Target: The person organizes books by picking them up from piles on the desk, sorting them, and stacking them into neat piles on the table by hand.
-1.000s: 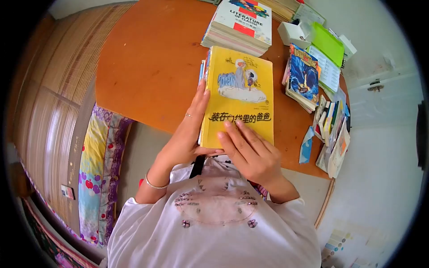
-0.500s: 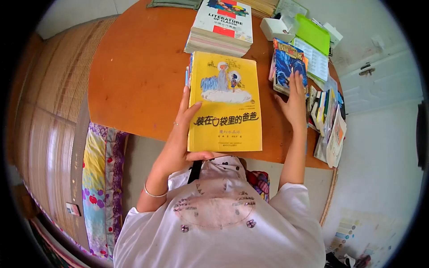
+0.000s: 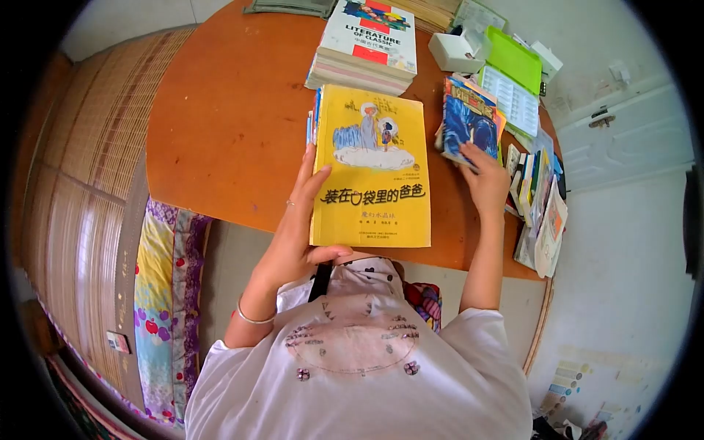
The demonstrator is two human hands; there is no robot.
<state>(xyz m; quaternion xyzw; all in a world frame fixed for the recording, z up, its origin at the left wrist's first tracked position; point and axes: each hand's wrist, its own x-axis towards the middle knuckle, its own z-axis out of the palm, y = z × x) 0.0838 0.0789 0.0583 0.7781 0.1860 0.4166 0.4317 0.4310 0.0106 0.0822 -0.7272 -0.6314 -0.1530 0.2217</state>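
Observation:
A yellow book [image 3: 374,213] with a cartoon cover tops a stack at the table's front edge. My left hand [image 3: 297,227] is wrapped around its lower left corner, fingers along the side and thumb at the bottom edge. To the right, a blue picture-covered book [image 3: 469,117] lies tilted over other books. My right hand [image 3: 484,176] pinches the blue book's lower edge, thumb below and fingers on the cover. How many books lie under each cover is hidden.
A thick stack topped by a white literature book [image 3: 370,37] stands behind the yellow one. A white box [image 3: 451,51], an open green case [image 3: 517,59] and a row of upright books [image 3: 528,183] line the right side of the wooden table [image 3: 220,110].
My right hand has gone from lying spread over the blue book to gripping its lower edge. The blue book has shifted slightly left and tilted. My left hand stays on the yellow book.

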